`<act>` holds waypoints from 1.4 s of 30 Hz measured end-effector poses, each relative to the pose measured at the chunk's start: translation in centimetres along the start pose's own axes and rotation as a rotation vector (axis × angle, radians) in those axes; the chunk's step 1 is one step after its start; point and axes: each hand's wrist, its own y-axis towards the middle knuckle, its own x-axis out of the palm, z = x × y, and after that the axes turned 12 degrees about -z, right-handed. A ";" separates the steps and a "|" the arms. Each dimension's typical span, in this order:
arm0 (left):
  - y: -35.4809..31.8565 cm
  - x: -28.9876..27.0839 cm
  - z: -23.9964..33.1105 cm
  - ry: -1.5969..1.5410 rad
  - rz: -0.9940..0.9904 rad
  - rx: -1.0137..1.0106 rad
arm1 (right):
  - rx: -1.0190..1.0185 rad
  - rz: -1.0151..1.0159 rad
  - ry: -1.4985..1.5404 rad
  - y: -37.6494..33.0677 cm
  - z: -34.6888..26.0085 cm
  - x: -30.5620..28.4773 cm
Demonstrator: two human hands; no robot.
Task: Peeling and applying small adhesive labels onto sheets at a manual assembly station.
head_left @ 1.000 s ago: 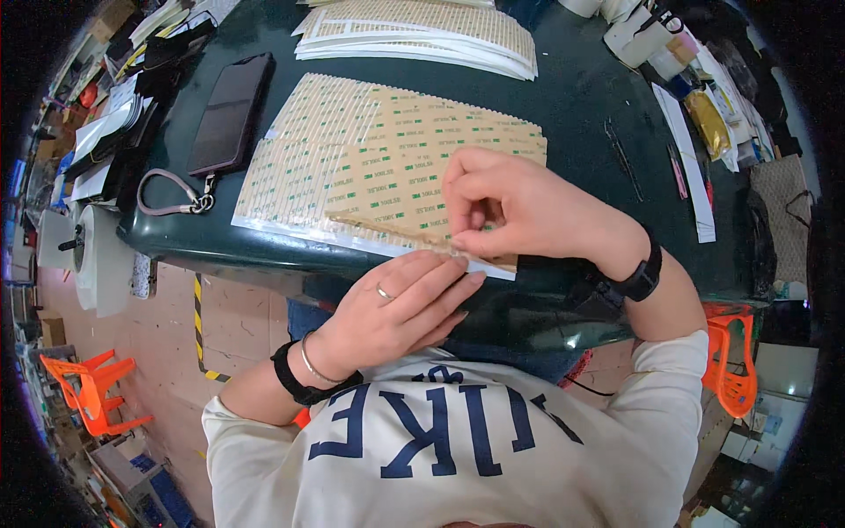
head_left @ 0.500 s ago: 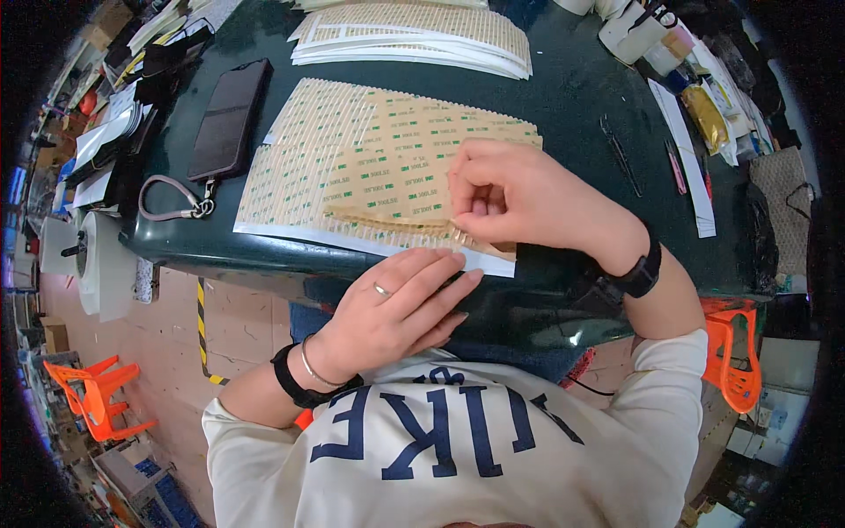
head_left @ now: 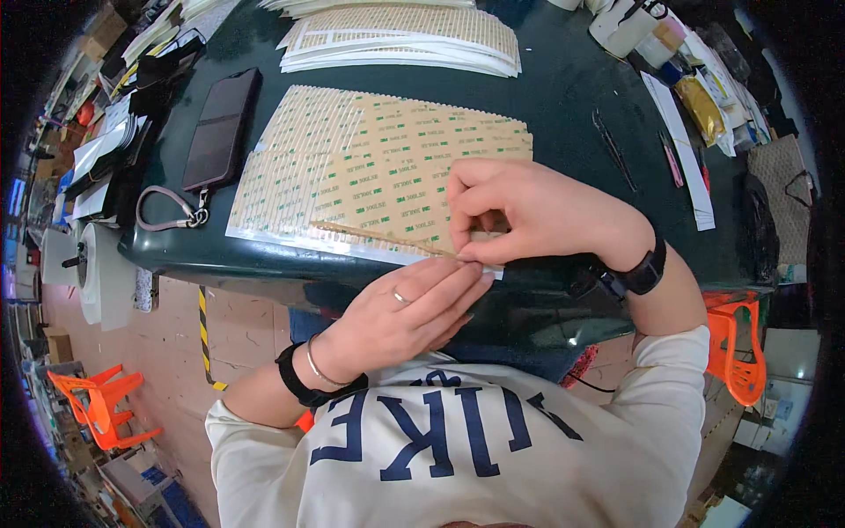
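Note:
A tan backing sheet (head_left: 392,150) printed in green, with many narrow strips along its left side, lies on the dark green table. A thin, slightly curved tan paper strip (head_left: 378,237) rises from its near part. My right hand (head_left: 532,211) pinches the strip's right end between thumb and bent fingers. My left hand (head_left: 418,304) comes in from below, its fingers pressed together. Its fingertips meet my right thumb at that same end of the strip, over the sheet's near white edge. My left thumb is hidden beneath the hand.
A stack of similar sheets (head_left: 400,44) lies at the back. To the left is a phone (head_left: 222,128) with a wrist strap. Tweezers (head_left: 613,148), a pink-handled tool (head_left: 672,160) and a long white strip (head_left: 679,150) lie right. Orange chairs (head_left: 106,405) stand beside the table.
My right hand has come down toward me, bringing the strip's right end to my left fingertips. My left fingers have drawn closer together and shifted slightly right.

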 end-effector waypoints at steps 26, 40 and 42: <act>-0.2 -0.4 0.7 -0.011 -0.018 -0.064 | -0.006 -0.135 0.018 -1.3 0.4 -1.6; 0.7 -0.2 0.9 -0.038 -0.057 -0.058 | -0.051 -0.040 -0.027 -1.0 0.7 -1.4; 0.7 -0.2 0.9 -0.020 -0.093 -0.056 | -0.057 -0.039 -0.025 -1.0 0.7 -1.3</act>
